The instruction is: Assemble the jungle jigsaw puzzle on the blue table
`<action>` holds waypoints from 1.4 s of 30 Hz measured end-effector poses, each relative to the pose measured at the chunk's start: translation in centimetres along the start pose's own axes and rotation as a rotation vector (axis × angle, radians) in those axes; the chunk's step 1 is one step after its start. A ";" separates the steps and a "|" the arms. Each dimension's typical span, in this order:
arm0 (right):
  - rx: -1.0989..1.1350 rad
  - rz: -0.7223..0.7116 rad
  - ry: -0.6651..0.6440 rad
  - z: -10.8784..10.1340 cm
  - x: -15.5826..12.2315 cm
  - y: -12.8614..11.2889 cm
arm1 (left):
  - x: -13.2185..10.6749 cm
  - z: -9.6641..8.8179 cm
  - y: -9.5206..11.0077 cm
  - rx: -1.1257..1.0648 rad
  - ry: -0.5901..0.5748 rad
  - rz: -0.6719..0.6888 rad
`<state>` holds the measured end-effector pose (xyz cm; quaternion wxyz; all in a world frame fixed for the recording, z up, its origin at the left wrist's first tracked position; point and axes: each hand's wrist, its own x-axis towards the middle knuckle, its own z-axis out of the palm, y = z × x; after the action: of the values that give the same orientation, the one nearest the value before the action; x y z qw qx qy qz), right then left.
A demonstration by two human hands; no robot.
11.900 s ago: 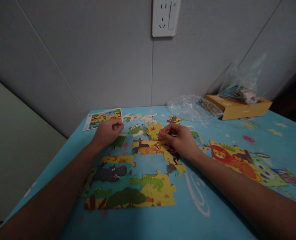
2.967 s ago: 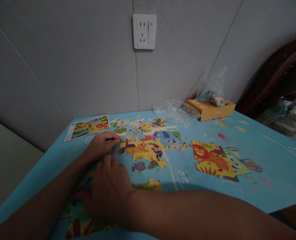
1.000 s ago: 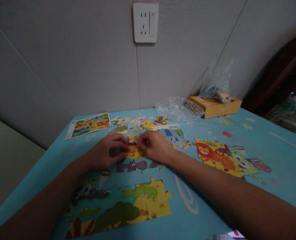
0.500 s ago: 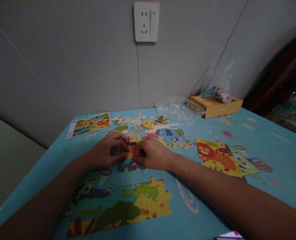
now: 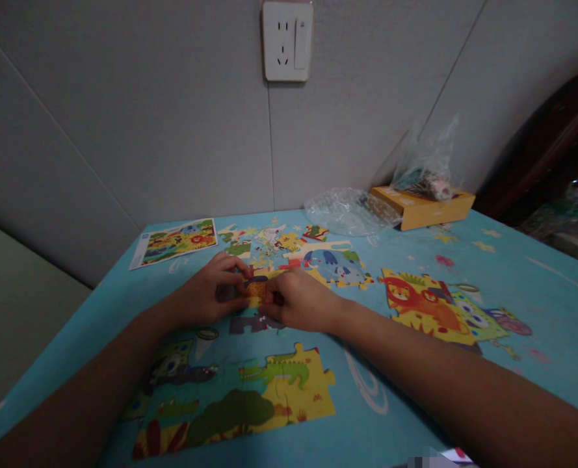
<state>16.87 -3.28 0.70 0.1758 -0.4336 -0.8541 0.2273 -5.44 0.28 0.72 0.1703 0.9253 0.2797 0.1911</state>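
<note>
Between my two hands, near the middle of the table, is an orange and yellow puzzle piece (image 5: pixel 255 289) with a dark curved shape on it. My left hand (image 5: pixel 216 289) grips its left side with curled fingers and thumb. From the right, my right hand (image 5: pixel 298 300) pinches the other side, its fingertips partly hidden. Just below lies a grey hippo puzzle piece (image 5: pixel 244 324), partly covered by my right fingers. Closer to me is a joined crocodile puzzle section (image 5: pixel 289 383). A blue elephant section (image 5: pixel 337 268) lies beyond my right hand.
A joined lion section (image 5: pixel 428 309) lies on the right of the blue patterned tabletop (image 5: pixel 493 260). Loose pieces (image 5: pixel 289 242) and a picture sheet (image 5: pixel 176 242) are at the back. Against the wall are clear plastic (image 5: pixel 347 211) and a yellow box (image 5: pixel 437 211) with a bag on top.
Both hands stay almost in place around the puzzle piece. The right fingers have shifted very slightly to the right, and more of the piece shows between the hands.
</note>
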 end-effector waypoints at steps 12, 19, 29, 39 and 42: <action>-0.028 -0.009 0.001 -0.1 -0.1 -0.1 | 0.0 -0.1 0.1 0.016 -0.011 -0.012; -0.067 0.000 -0.010 -0.3 -0.1 -0.1 | -0.1 -0.1 0.0 0.015 -0.010 -0.018; -0.188 -0.376 -0.073 1.4 -2.5 -4.2 | 0.0 -0.2 -0.1 0.005 -0.013 0.005; -0.244 -0.363 -0.217 -0.2 -3.3 -5.0 | -0.1 -0.3 0.0 -0.005 -0.019 -0.002; -0.300 -0.342 -0.308 -1.5 -3.7 -4.9 | -0.1 -0.2 0.1 -0.010 -0.016 0.003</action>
<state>16.50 -8.45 4.24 0.0135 -0.2647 -0.9556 0.1287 -5.56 0.24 0.95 0.1771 0.9263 0.2760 0.1854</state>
